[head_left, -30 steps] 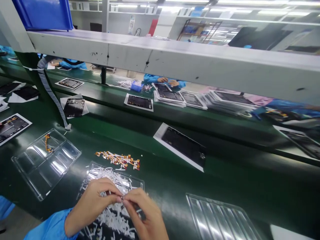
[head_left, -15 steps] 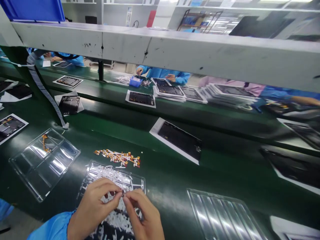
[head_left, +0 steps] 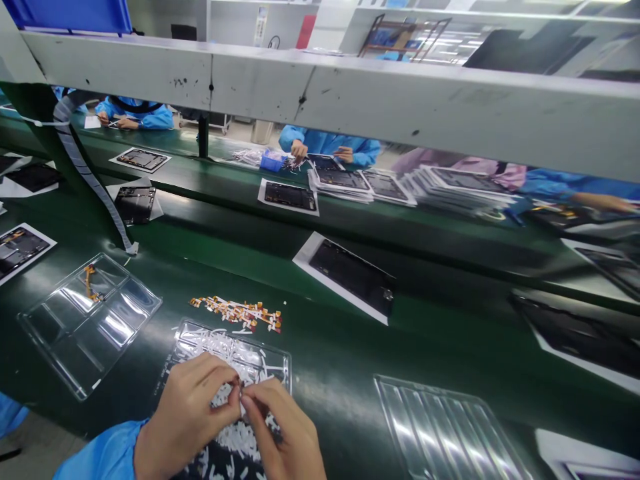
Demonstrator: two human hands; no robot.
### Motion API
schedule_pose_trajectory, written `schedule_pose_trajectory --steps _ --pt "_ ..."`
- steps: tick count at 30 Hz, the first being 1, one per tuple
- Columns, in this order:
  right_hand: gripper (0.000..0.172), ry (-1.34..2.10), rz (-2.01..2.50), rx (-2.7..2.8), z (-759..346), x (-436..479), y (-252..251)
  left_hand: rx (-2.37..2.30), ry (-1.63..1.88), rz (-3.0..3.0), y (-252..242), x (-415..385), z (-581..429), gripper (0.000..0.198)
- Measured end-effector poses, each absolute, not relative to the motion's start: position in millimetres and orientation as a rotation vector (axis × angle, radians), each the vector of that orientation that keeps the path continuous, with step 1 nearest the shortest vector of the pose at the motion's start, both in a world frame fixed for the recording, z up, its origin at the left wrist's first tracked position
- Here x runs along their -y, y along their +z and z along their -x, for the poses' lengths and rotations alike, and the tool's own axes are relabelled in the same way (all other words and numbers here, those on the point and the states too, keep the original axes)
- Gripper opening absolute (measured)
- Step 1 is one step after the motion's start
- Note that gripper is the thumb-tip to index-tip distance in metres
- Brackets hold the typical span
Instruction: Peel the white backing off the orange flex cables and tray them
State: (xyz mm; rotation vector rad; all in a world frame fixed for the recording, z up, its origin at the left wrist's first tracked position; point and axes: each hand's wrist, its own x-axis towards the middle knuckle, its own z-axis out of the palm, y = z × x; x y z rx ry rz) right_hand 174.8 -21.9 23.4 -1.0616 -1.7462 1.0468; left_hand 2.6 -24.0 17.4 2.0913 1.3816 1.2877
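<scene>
My left hand [head_left: 193,407] and my right hand [head_left: 285,427] meet fingertip to fingertip, both pinched closed on a tiny part that the fingers mostly cover. Below them lies a clear plastic tray [head_left: 286,363], strewn with many small white strips [head_left: 235,437] that spread over a dark surface nearer me. Just beyond that tray is a loose heap of orange-and-white flex cables [head_left: 240,312]. Another clear tray [head_left: 65,340] on the left has a single orange flex cable [head_left: 91,283] in one compartment.
A ribbed clear tray [head_left: 450,427] lies at right. Dark device panels on white sheets, such as one panel [head_left: 353,277], lie along the green line. A white beam [head_left: 350,100] crosses overhead; a wrapped cable [head_left: 95,180] runs down at left. Co-workers in blue sleeves [head_left: 367,150] sit opposite.
My fingertips have shifted slightly around the tiny part. The dark panel on its white sheet in mid-line has slid a little left. A co-worker's hand opposite has moved toward the panels.
</scene>
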Motion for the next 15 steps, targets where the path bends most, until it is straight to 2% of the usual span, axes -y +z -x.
schedule_pose_trajectory --steps 3,9,11,15 --pt "0.016 1.193 1.075 1.757 -180.8 19.0 24.5 -1.346 1.178 -1.937 16.3 22.2 -0.2 0.015" --pt "0.038 1.735 1.12 1.261 -188.9 12.6 12.9 -1.226 0.876 -1.32 -5.2 9.5 8.2 0.009" --pt "0.039 1.698 1.19 1.161 -188.4 12.8 10.4 -1.265 0.883 -1.289 -10.4 9.3 11.0 0.01" --pt "0.033 1.419 1.28 1.259 -181.8 16.2 14.4 -1.333 1.021 -1.478 -3.0 21.0 9.3 0.01"
